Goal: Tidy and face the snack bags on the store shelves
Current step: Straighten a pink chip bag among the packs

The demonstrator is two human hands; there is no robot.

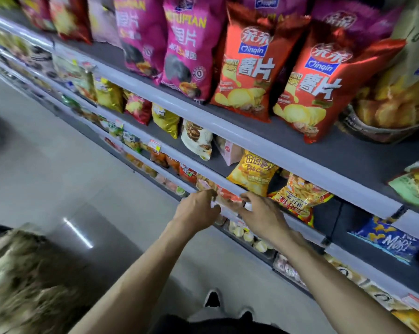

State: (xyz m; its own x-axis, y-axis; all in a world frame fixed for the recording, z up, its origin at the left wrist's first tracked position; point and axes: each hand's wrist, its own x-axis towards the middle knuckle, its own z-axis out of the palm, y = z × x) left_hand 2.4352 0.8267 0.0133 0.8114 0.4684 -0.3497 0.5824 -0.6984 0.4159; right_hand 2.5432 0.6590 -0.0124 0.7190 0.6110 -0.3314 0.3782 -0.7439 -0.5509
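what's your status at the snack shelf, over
Left hand, right hand both gripping red bag. Bag partly behind shelf rail. Tilted fries bag close on its right.

The magenta bags (186, 47) carry yellow and white lettering over dark grey rounds. The red-orange bags (249, 66) show pale yellow crisps, white characters and a blue logo panel. A yellow bag (251, 174) has brown lettering; a fries bag (300, 196) is orange with a yellow stick pattern and red trim; a blue bag (387, 239) bears yellow shapes and white script. A small bag (227, 197) is red and white. The shelf edges (324, 177) are pale grey, the shelf boards (336, 150) dark grey, the floor (59, 165) light grey.
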